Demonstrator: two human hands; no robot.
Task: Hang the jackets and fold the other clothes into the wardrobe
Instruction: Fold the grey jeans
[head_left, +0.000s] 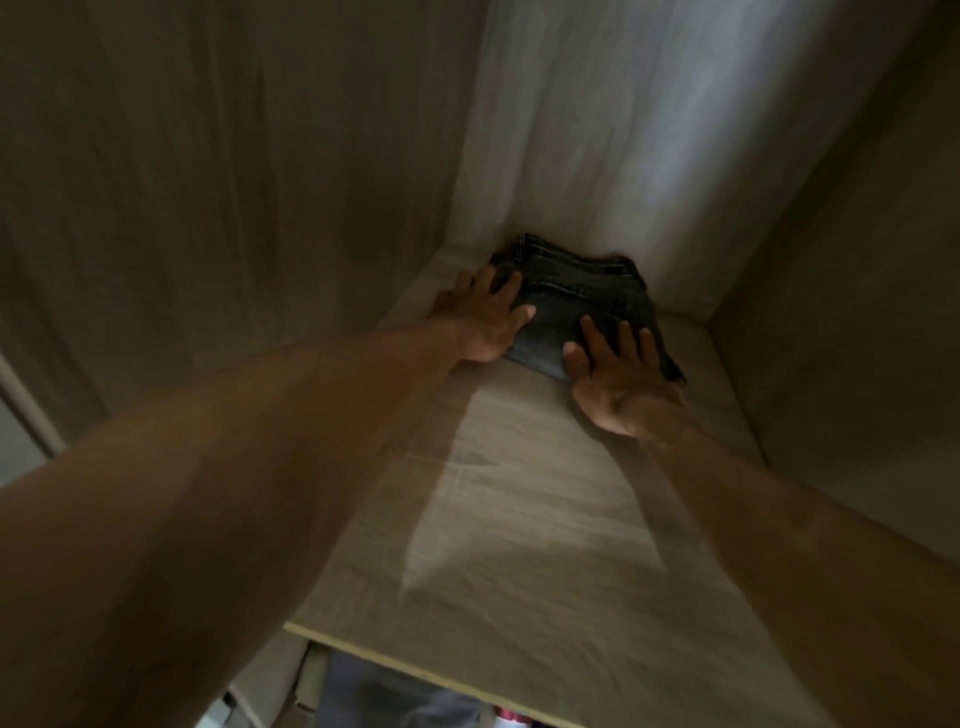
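Folded dark jeans (582, 306), apparently denim, flat at wardrobe shelf (519, 519) back.

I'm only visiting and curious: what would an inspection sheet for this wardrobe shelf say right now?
Surface: pale wooden shelf, dimly lit.
Job's things: folded dark jeans lying at the back of the shelf, close to the rear wall.
Clutter: nothing seen.
Hands: left hand and right hand lie flat on the jeans' near edges, fingers straight.
Cables: nothing seen.
Surroundings: wardrobe walls on three sides; blurred grey thing below the shelf.
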